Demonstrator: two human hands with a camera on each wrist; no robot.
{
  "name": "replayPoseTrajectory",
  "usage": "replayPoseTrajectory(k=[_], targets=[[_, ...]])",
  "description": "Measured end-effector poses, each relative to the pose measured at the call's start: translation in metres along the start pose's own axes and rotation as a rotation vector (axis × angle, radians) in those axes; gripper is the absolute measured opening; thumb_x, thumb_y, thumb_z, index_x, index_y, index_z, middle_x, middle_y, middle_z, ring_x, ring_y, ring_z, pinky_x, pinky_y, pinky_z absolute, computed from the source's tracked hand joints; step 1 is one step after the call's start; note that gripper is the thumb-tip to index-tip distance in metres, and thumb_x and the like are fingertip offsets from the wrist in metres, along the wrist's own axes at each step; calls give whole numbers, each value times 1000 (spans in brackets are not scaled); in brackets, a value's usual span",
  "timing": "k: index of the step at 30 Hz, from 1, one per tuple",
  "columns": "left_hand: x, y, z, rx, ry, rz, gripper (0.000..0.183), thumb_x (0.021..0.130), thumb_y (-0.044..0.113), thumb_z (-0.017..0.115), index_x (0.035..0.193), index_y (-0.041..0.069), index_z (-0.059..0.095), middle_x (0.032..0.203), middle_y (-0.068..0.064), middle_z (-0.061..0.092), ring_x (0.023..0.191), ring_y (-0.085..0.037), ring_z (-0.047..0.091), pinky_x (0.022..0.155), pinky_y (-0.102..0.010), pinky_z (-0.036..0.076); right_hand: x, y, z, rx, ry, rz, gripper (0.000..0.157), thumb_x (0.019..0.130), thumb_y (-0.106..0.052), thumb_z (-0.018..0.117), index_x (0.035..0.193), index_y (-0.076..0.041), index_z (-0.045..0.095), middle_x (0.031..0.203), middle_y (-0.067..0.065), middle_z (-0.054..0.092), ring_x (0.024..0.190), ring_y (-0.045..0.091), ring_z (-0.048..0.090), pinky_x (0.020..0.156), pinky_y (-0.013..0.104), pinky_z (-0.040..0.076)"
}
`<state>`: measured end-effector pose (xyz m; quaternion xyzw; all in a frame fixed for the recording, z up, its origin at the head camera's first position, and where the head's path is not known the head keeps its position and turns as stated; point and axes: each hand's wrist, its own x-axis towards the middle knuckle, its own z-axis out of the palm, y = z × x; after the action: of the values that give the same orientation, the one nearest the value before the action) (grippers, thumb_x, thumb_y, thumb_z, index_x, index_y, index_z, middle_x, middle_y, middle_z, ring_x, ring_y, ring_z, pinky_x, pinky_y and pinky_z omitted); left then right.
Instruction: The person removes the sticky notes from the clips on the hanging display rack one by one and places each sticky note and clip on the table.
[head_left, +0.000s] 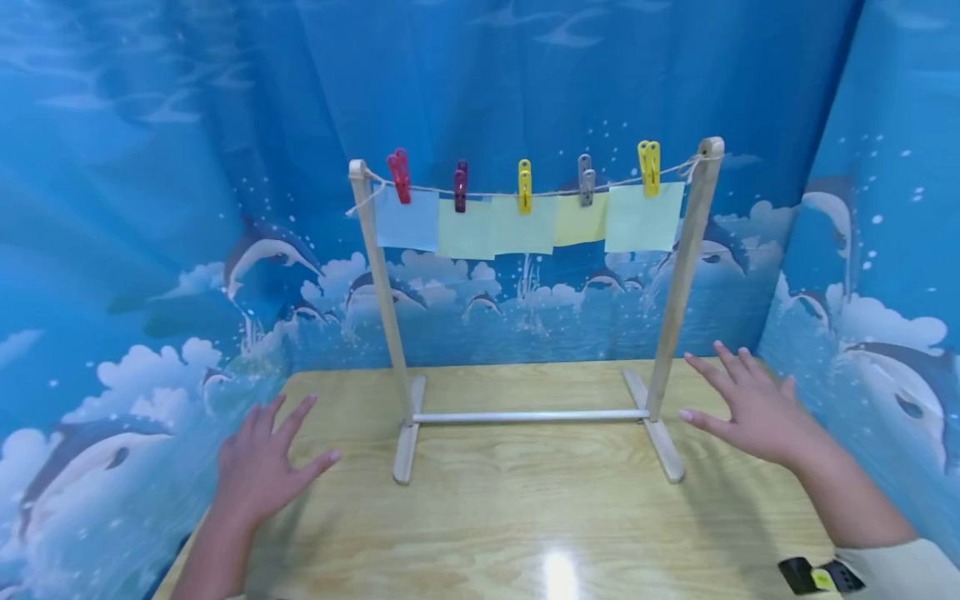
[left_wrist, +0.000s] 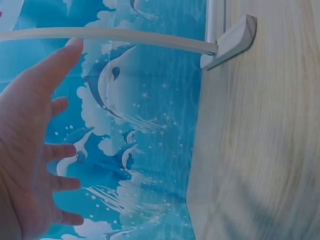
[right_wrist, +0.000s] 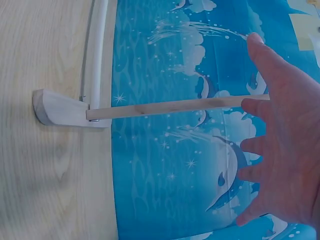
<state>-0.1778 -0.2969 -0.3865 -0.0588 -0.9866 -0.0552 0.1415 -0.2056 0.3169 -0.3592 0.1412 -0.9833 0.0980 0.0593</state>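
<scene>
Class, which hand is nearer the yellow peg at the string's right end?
Right: the right hand is below the yellow peg and to its right; the left hand is below, beyond the left post.

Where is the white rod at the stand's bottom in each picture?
Head: the white rod lies level, just below centre.
Left wrist: the rod runs down from top edge, right of centre.
Right wrist: the rod runs down from top edge, left of centre.
Shared landmark: the dolphin curtain.

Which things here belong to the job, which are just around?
Likely the job:
- wooden rack
- string
- five clothespins
- paper sheets
- left hand, right hand

Just around:
- dolphin-print curtain
- wood-grain tabletop
- black wrist strap
</scene>
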Motion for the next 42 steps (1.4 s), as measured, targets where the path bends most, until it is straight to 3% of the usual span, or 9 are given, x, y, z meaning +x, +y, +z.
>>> replayPoseTrajectory(k=[9,17,28,42], targets=[[6,5,-11,-93,86,41,89,83,61,67,154,21,30,144,-31,34,127,-55,32,89,-81,26,1,-7,-6,-8,8,-9,87,89,-62,58,156,-19,22,157,30,9,138,59,7,85,90,2],[9,9,-22,-206,61,41,84,84,55,69,149,14,37,148,-29,30,128,-57,30,92,-81,23,3,-16,-9,33,40,-63,86,90,-57,62,156,-19,22,159,27,9,140,56,6,90,87,5],[19,14,-35,-296,82,60,93,80,49,77,154,22,29,148,-29,30,128,-59,29,90,-82,24,8,-36,-15,89,127,-136,89,85,-52,70,156,-22,24,159,23,13,139,55,14,94,85,3],[30,21,-57,-368,105,90,92,78,44,81,153,21,33,149,-27,30,130,-56,29,88,-82,29,17,-56,-21,131,149,-238,89,84,-49,73,155,-21,28,160,20,16,141,49,16,104,78,6]])
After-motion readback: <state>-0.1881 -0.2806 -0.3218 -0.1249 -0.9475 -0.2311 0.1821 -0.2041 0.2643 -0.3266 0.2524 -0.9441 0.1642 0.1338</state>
